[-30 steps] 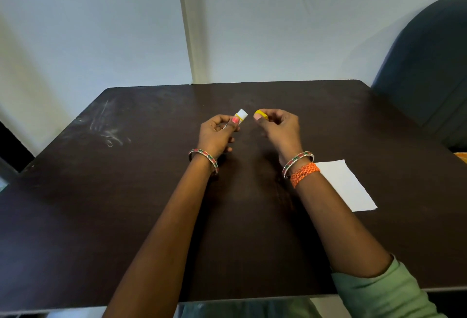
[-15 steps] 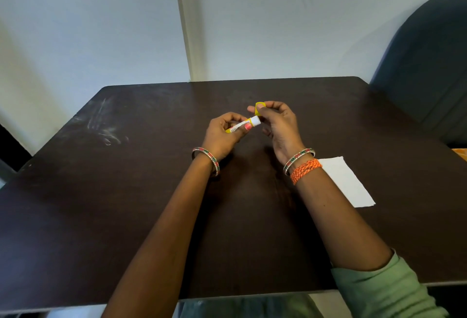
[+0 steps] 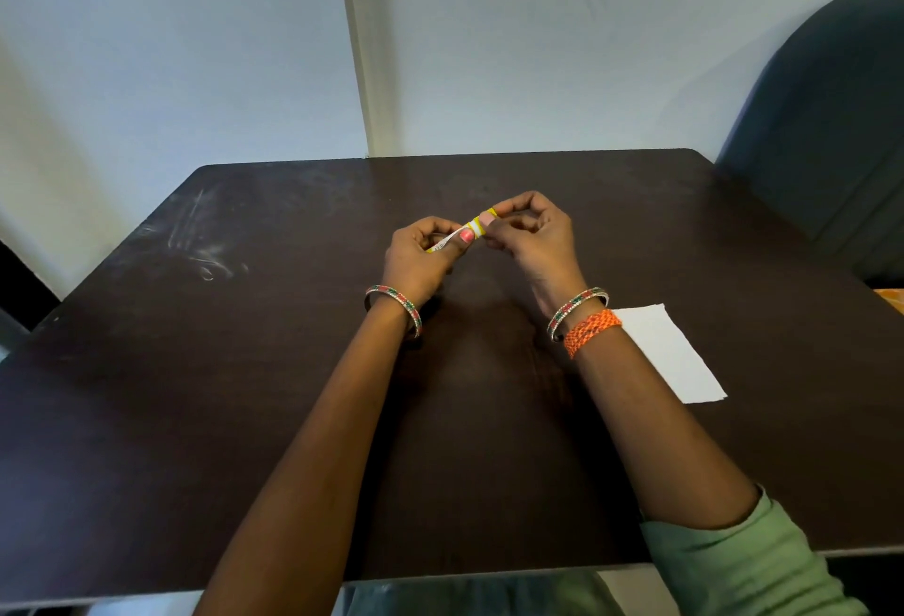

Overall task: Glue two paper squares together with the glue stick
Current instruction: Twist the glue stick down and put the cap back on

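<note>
A small white and yellow glue stick [image 3: 452, 237] is held above the middle of the dark table [image 3: 195, 371]. My left hand [image 3: 420, 258] grips its body. My right hand [image 3: 531, 238] pinches the yellow cap [image 3: 484, 220] at the stick's right end, where cap and stick meet. White paper [image 3: 670, 353] lies flat on the table to the right, just beyond my right wrist; it looks like one sheet, and I cannot tell whether a second lies under it.
A dark blue chair back [image 3: 826, 126] stands at the table's far right corner. A pale wall [image 3: 195, 52] runs behind the table. Pale scuff marks [image 3: 205, 253] show on the left of the tabletop. Something orange [image 3: 892, 298] peeks in at the right edge.
My hands were apart, the cap in the right and the stick in the left. They have come together, and the cap now sits at the stick's end.
</note>
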